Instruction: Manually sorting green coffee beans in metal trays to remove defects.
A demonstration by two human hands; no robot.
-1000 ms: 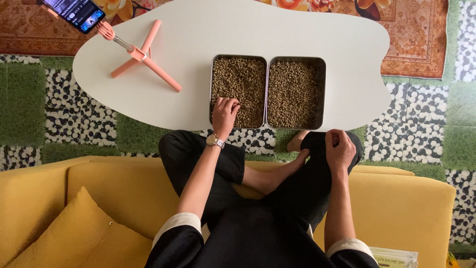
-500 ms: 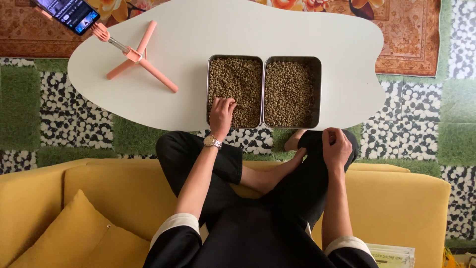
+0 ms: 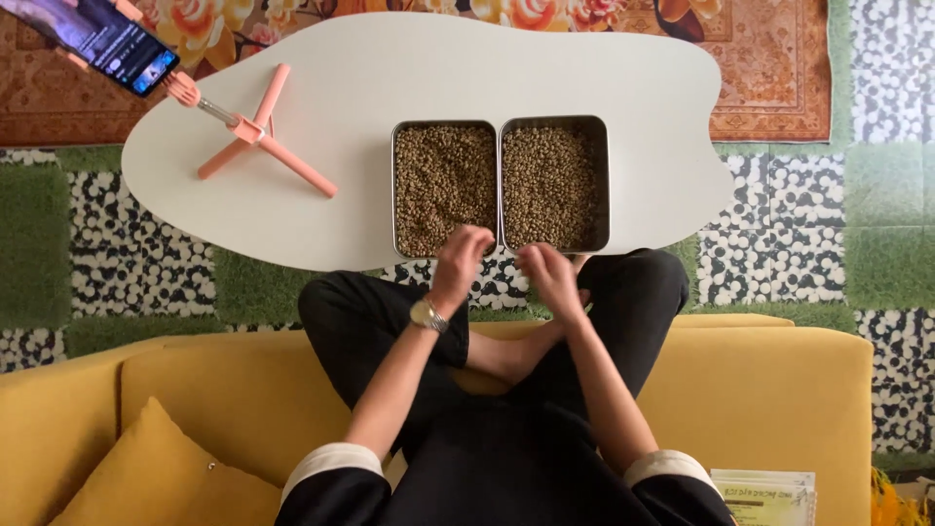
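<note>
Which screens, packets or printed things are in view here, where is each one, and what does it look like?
Phone: far left corner above the white table, held tilted in a pink tripod stand; dark slab with a lit, bluish screen.
Printed packet: bottom right, beside the yellow sofa; flat, pale with green print, partly cut off.
</note>
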